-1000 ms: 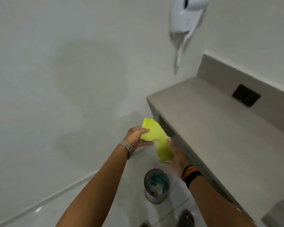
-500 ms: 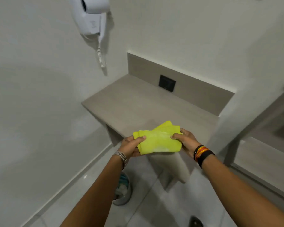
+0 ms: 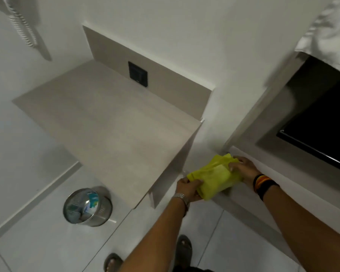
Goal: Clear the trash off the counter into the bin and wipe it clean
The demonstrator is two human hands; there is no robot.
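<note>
The pale tiled floor (image 3: 47, 250) fills the lower part of the view, from seven to five o'clock. Above it the beige counter (image 3: 106, 122) spreads from the centre toward ten o'clock, its top bare. A backsplash panel (image 3: 165, 89) stands upright along its far edge, with a dark wall socket (image 3: 137, 74) set into it near twelve o'clock. At two to three o'clock a dark screen (image 3: 322, 122) sits in a grey recess, with a pale ledge (image 3: 294, 173) running below it toward four o'clock.

The person's two bare forearms come up from six and five o'clock. At eight o'clock a round metal bin (image 3: 87, 208) stands on the floor, beside the counter's near corner and apart from it; blue and white scraps show inside it. At eleven o'clock a coiled white cord (image 3: 23, 26) hangs on the wall.

The yellow cloth (image 3: 214, 177), folded into a thick pad, is held just right of centre at four o'clock, off the counter's right edge and over the near end of the ledge; whether it touches the ledge cannot be told. The left hand (image 3: 188, 188) pinches its lower left corner, thumb on top and fingers curled beneath. The right hand (image 3: 243, 167) clamps its upper right edge, fingers (image 3: 234, 165) bent down over the fold. A metal watch (image 3: 181, 197) rings the left wrist; black and orange bands (image 3: 263, 183) ring the right. Two sandalled feet (image 3: 185, 246) show at six o'clock.
</note>
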